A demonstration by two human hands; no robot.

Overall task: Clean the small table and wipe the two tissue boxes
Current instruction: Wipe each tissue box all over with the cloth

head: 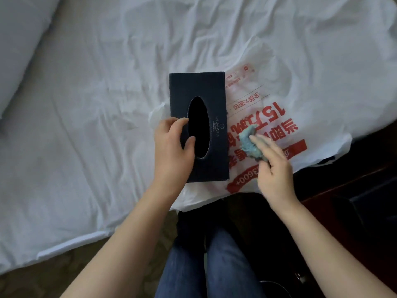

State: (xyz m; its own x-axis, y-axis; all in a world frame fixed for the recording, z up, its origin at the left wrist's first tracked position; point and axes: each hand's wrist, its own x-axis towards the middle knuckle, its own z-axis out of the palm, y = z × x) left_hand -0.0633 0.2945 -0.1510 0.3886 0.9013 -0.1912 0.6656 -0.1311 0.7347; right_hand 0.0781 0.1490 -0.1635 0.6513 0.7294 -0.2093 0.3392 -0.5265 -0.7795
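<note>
Tissue box (198, 125) lengthwise away, oval slot up, left hand (171, 147) fingers gripping it, right hand (272, 168) pinching cloth (249, 143)

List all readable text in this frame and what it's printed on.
"15万" in big red print, upside down to the camera, on the plastic bag.
"3600+" in white on a red band, also upside down, on the same bag.
Other red Chinese print on the bag: partly hidden by the right hand and cloth, or too small to read.
Small pale logo line beside the oval slot of the tissue box: too small to read.
</note>
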